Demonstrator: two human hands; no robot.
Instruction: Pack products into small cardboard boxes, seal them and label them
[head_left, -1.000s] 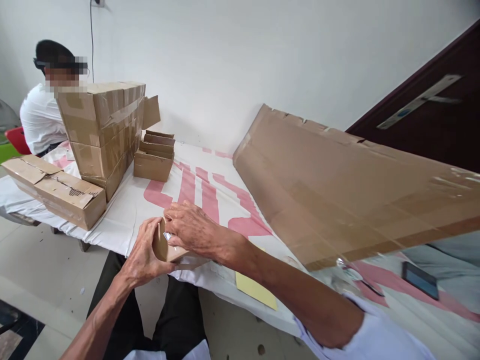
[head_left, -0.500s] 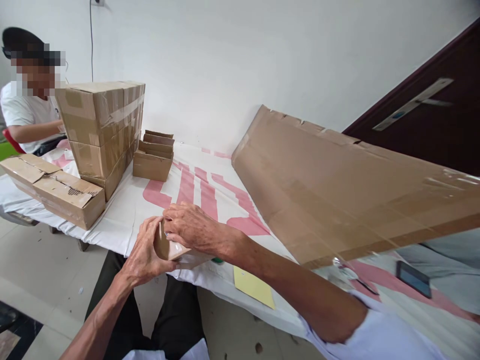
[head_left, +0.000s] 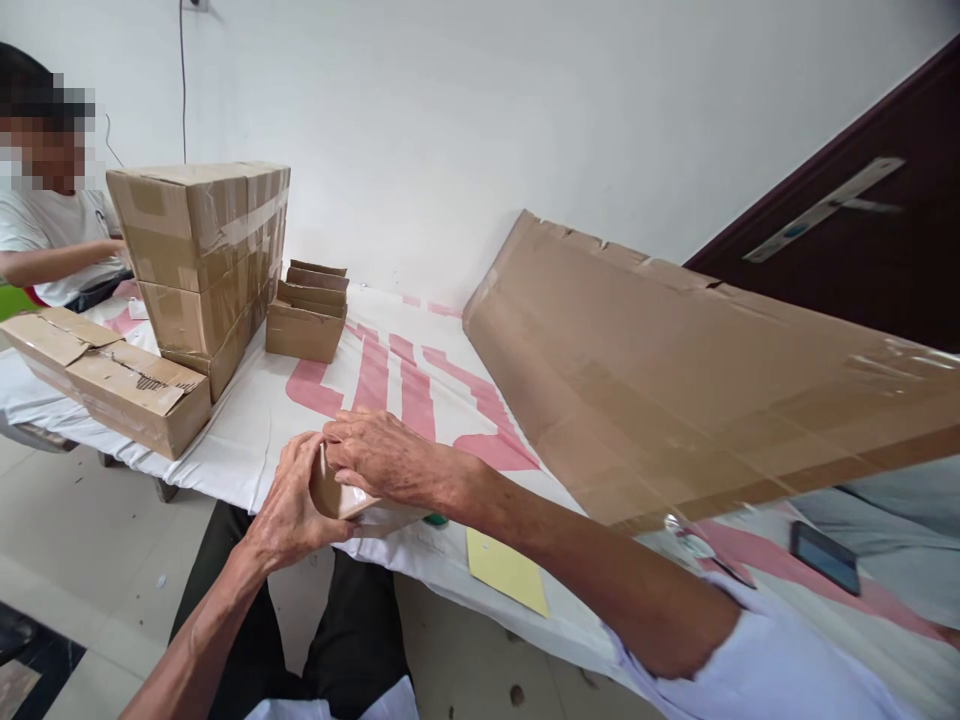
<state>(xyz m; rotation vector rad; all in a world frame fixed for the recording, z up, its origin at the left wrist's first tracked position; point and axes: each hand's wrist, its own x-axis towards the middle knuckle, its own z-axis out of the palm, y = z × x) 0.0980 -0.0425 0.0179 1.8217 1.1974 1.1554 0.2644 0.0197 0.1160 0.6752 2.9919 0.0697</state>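
Note:
A small brown cardboard box point(head_left: 394, 518) sits at the table's front edge, directly before me, with a shiny strip like clear tape on its near end. My left hand point(head_left: 292, 505) is wrapped round the left end of this box, thumb along the lower near side. Over the top lies my right hand point(head_left: 382, 455), its fingers curled and pressed at the box's upper left edge, close to the left fingertips. The right hand and forearm hide much of the box's top. A bit of a green item point(head_left: 436, 520) shows just right of the box.
Stacked taped cartons point(head_left: 217, 250) stand at the left, with a long carton point(head_left: 127, 385) before them. An open-topped box point(head_left: 304, 330) is behind. A large cardboard sheet point(head_left: 675, 370) leans at right. Yellow paper point(head_left: 508, 575) and a phone point(head_left: 825, 557) lie nearby. A person point(head_left: 52, 220) sits far left.
The person at the far left has leaned further left. My hands and the box are almost unmoved; my right forearm has shifted very slightly.

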